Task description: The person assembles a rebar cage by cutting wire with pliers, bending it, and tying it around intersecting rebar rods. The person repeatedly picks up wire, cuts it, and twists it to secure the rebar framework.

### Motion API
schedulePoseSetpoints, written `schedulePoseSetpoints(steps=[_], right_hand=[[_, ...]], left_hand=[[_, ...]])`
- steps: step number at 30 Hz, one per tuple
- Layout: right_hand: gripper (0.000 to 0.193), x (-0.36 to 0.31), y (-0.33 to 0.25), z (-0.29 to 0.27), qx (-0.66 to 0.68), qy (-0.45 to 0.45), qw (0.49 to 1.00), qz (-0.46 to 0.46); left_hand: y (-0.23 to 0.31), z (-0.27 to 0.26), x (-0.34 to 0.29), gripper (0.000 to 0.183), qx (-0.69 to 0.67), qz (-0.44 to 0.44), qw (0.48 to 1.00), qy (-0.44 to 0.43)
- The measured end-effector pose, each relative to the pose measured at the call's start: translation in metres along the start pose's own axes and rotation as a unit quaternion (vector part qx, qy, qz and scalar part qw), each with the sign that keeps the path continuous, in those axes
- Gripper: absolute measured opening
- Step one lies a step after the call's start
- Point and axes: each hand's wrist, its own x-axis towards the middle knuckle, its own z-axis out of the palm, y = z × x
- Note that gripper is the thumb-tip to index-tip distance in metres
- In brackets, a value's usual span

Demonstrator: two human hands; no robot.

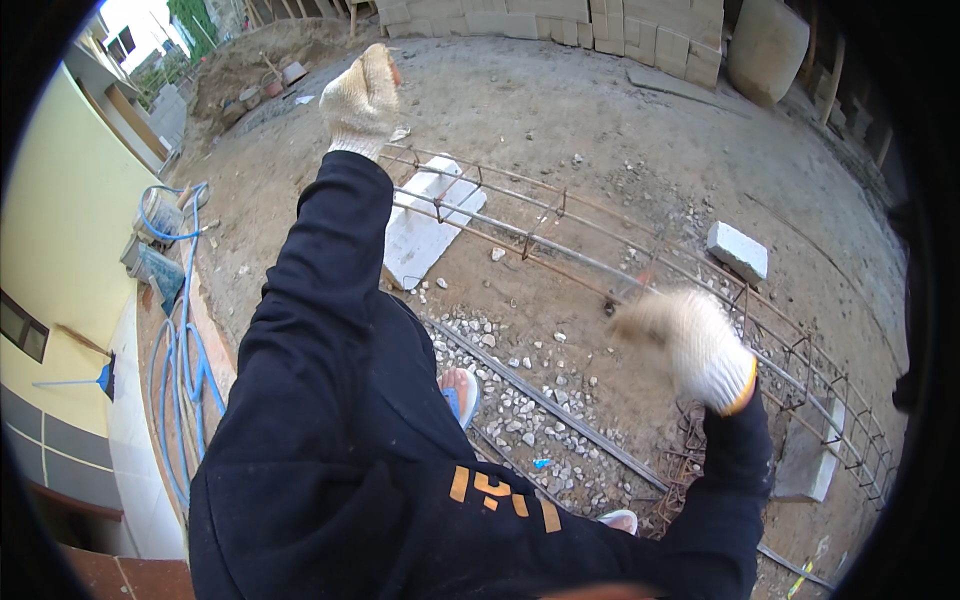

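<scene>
My left hand (362, 100), in a cream knitted work glove, is raised beyond the left end of a long rebar cage (540, 240). Its fingers are curled closed; whatever they may hold is hidden. My right hand (695, 345), in a similar glove with a yellow cuff edge, is over the cage's near bars. Motion smears its fingers, and a small dark tip shows beside them, too blurred to name. The cage has thin bars joined by square stirrups. White blocks (425, 235) support its left end, and a grey block (808, 450) lies under its right part.
A loose white block (738, 252) lies beyond the cage. Gravel (510, 375), long metal bars (550, 405) and a heap of bent steel pieces (685, 465) are near my sandaled feet. Blue hose (185, 350) and buckets (160, 215) are at left; stacked blocks (660, 40) stand at the back.
</scene>
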Motion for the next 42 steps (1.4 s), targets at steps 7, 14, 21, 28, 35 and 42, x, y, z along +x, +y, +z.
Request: schedulePoseSetpoints(steps=[7,14,21,28,35,42], right_hand=[[0.024,-0.001,0.048,-0.027,0.367,0.449,0.801,0.148],[0.018,-0.014,0.021,0.071,0.292,-0.174,0.940,0.000],[0.016,-0.032,0.023,0.001,0.268,0.428,0.858,0.096],[0.028,-0.030,0.035,0.061,0.185,-0.114,0.975,-0.044],[0.020,-0.057,0.067,0.004,0.222,0.416,0.877,0.095],[0.028,-0.056,0.072,0.087,0.136,-0.217,0.966,0.043]], left_hand=[[0.008,-0.001,0.001,0.037,-0.069,0.025,0.997,0.018],[0.000,0.005,0.001,0.037,-0.022,0.085,0.996,0.002],[-0.023,0.009,-0.003,0.044,0.021,0.022,0.999,0.043],[-0.038,0.012,-0.003,0.041,-0.017,0.034,0.999,-0.016],[-0.049,0.016,0.001,0.042,0.023,0.051,0.998,0.021],[-0.034,0.020,0.000,0.038,0.039,0.076,0.996,0.007]])
